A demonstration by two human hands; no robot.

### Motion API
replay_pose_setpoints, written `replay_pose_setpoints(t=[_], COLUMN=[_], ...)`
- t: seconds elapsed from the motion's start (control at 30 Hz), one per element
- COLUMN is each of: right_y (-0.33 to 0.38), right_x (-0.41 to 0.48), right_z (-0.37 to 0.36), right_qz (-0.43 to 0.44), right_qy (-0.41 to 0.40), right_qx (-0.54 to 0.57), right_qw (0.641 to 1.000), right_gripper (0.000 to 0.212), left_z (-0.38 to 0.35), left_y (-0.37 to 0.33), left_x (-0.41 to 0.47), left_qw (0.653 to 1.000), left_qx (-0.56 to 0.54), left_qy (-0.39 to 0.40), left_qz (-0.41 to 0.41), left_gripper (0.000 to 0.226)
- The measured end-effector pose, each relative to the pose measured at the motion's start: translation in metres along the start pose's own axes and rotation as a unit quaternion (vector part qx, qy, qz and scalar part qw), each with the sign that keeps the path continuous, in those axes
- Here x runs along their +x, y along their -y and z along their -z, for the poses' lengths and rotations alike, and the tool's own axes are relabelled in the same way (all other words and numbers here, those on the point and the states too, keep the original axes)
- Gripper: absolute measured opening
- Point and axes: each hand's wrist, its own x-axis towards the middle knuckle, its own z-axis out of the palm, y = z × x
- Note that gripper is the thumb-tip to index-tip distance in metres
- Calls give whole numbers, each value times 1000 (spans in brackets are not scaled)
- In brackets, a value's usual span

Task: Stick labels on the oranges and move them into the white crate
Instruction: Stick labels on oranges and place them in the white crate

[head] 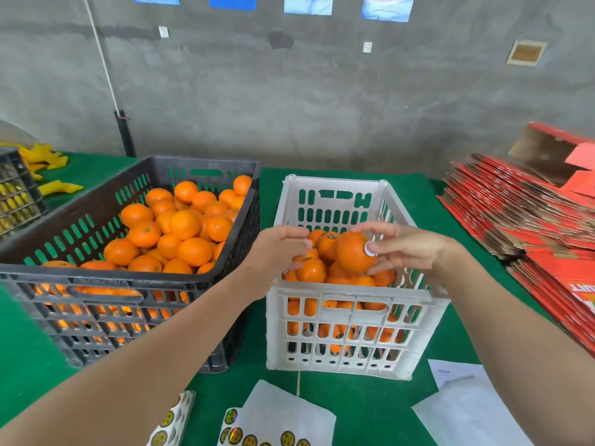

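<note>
My right hand [405,247] grips one orange [352,252] above the white crate [347,339], fingers over its top and beneath it. A small round white label [370,249] sits on the orange's right side, right at my thumb tip. My left hand [280,249] hovers over the crate's left side, fingers loosely curled, holding nothing that I can see. The white crate holds several oranges [310,272], some with labels. The black crate [135,284] on the left is piled with unlabelled oranges [183,225].
Sticker sheets [235,431] with round gold labels and white backing papers [283,413] lie on the green table at the front. Flattened red cartons [528,217] are stacked on the right. Another dark crate [16,194] and yellow items sit at far left; a concrete wall rises behind.
</note>
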Motion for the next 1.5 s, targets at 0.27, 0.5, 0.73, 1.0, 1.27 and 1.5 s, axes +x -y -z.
replay_pose_setpoints(t=[0.27,0.5,0.73,1.0,1.27,1.5], right_y=[36,48,36,42,46,44], right_x=[-3,10,21,20,16,12], right_z=[-57,-113,-128,-138,-143,-147], right_qz=[93,270,549,604,565,510], right_qy=[70,-268,-418,-350,-268,-259], right_qx=[3,-232,-478,-561,-639,-658], right_qw=[993,896,544,445,448,490], right_gripper=[51,33,39,39,33,24], left_z=[-2,27,56,61,69,68], left_y=[-15,-16,-20,-27,-26,-25], left_x=[-13,-22,-43,-48,-44,-38], left_qw=[984,954,933,954,973,992], left_qx=[-83,-269,-264,-163,-108,-44], left_qy=[156,112,222,170,113,77], left_qz=[4,64,105,185,167,91], left_gripper=[61,45,41,67,52,5])
